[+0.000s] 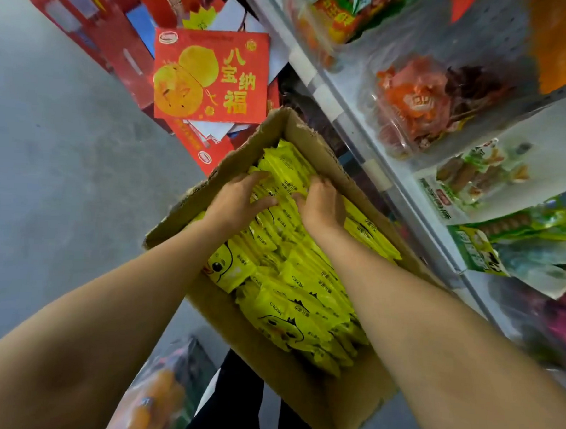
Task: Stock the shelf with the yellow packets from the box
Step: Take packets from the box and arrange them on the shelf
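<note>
An open cardboard box stands on the floor, packed with several yellow packets printed with a duck face. Both my hands reach into the far half of the box. My left hand and my right hand close from either side round a bunch of upright yellow packets, fingers dug in between them. The white shelf runs along the right of the box, holding bagged snacks.
Red gift boxes are stacked on the grey floor beyond the box. Clear bags of orange snacks and green packets fill the shelf tiers. A bagged item lies at lower left by my dark trousers.
</note>
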`<action>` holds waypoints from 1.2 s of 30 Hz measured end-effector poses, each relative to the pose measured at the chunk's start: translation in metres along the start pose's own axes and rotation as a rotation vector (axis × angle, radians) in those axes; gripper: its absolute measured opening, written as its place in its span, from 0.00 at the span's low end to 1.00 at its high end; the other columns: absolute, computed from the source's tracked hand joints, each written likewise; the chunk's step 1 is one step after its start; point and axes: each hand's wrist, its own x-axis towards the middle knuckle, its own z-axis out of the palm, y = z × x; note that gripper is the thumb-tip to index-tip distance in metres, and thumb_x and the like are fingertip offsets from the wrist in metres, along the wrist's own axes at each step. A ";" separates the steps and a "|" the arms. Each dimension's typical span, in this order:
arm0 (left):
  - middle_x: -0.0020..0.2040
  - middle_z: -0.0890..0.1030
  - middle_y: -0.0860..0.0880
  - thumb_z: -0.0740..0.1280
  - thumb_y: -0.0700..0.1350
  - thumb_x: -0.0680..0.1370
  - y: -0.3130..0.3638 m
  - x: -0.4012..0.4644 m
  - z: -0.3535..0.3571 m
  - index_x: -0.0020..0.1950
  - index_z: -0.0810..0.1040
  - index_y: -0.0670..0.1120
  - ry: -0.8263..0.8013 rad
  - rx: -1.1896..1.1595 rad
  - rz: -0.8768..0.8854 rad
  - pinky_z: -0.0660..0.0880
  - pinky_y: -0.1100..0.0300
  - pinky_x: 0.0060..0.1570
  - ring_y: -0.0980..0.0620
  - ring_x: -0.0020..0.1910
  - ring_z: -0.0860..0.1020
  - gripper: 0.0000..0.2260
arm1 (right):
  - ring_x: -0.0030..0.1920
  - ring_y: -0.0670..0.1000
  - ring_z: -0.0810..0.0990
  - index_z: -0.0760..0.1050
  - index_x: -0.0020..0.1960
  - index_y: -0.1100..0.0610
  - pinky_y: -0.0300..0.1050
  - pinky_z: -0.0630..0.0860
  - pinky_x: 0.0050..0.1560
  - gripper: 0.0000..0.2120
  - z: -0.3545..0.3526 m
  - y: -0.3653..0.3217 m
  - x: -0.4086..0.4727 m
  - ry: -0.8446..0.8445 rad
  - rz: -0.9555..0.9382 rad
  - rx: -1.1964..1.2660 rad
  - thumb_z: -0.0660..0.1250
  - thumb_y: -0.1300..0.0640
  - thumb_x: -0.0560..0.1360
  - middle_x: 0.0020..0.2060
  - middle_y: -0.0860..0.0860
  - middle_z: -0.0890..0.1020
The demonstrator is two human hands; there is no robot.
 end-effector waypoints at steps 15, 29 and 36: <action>0.79 0.48 0.41 0.71 0.53 0.75 0.016 0.014 0.013 0.77 0.59 0.61 -0.108 -0.061 -0.020 0.61 0.47 0.72 0.40 0.77 0.54 0.34 | 0.34 0.48 0.64 0.71 0.42 0.64 0.46 0.60 0.37 0.10 -0.016 0.082 -0.027 -0.117 0.133 0.628 0.58 0.60 0.79 0.33 0.51 0.68; 0.57 0.75 0.41 0.75 0.39 0.71 0.032 0.013 0.016 0.66 0.75 0.42 0.049 0.071 0.007 0.73 0.53 0.55 0.44 0.52 0.77 0.24 | 0.49 0.49 0.85 0.81 0.50 0.52 0.46 0.80 0.52 0.08 -0.028 0.106 -0.063 -0.158 0.142 0.999 0.74 0.52 0.72 0.46 0.47 0.87; 0.53 0.75 0.45 0.75 0.56 0.70 0.014 -0.036 -0.007 0.56 0.83 0.47 0.112 0.199 -0.132 0.69 0.50 0.54 0.42 0.56 0.73 0.19 | 0.43 0.46 0.86 0.80 0.49 0.52 0.38 0.79 0.42 0.07 -0.046 0.099 -0.088 -0.135 0.162 1.014 0.75 0.57 0.72 0.42 0.46 0.87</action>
